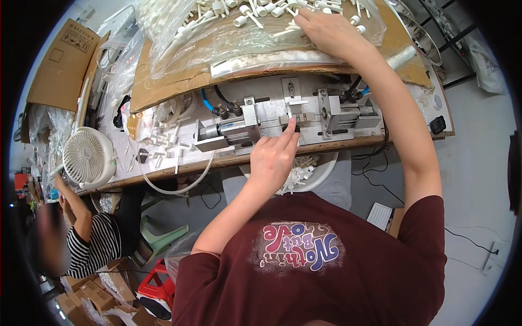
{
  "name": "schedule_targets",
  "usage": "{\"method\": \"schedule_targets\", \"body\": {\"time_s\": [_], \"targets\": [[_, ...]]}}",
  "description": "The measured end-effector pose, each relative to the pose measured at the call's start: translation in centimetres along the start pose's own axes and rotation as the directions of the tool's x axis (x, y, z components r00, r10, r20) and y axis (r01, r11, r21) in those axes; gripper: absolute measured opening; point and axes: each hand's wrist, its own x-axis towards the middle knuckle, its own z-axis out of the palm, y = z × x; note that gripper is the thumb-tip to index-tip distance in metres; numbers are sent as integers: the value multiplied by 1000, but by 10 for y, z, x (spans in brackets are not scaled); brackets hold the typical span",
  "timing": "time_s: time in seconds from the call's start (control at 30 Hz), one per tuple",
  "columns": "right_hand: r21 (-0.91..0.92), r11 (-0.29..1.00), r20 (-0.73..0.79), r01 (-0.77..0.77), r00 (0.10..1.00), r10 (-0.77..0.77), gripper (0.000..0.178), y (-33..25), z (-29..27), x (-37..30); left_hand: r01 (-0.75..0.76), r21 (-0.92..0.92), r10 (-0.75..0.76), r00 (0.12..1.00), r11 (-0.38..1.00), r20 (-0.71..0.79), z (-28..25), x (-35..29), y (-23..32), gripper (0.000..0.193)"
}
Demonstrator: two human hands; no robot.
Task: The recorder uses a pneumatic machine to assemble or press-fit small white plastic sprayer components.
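My left hand (273, 161) reaches over the table's front edge, two fingers stretched out and the rest curled. Its fingertips touch the middle of a metal clamping fixture (293, 120), between the two facing pneumatic cylinders, left (231, 130) and right (348, 117). Whether a part lies under the fingertips is hidden. Farther back, my right hand (330, 33) is at the edge of a heap of white plastic parts (255, 11) with round heads and thin stems. Its fingers are bent together among them; what they pinch is hidden by the hand.
The heap lies on clear plastic sheeting over a cardboard sheet (157, 87). A white bowl (329, 165) of similar parts sits below the table edge. At left stand a white fan (88, 157) and loose white parts (171, 146). A person in a striped shirt (98, 244) sits there.
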Motion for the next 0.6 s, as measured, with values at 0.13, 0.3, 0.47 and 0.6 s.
{"method": "schedule_targets", "body": {"time_s": [0.13, 0.3, 0.47, 0.6], "targets": [[341, 936, -275, -87, 943, 188, 18, -3, -5, -2, 16, -3, -16, 1000, 1000, 13, 2, 2, 2, 26], [892, 75, 360, -447, 800, 480, 21, -7, -36, -6, 38, 10, -38, 999, 999, 26, -2, 5, 4, 28], [885, -369, 402, -283, 864, 303, 33, -53, -51, -48, 56, 20, -56, 998, 998, 40, -4, 5, 5, 28], [853, -368, 493, -371, 805, 329, 35, -89, -59, -85, 129, -252, -135, 991, 959, -3, -16, 6, 4, 38]]}}
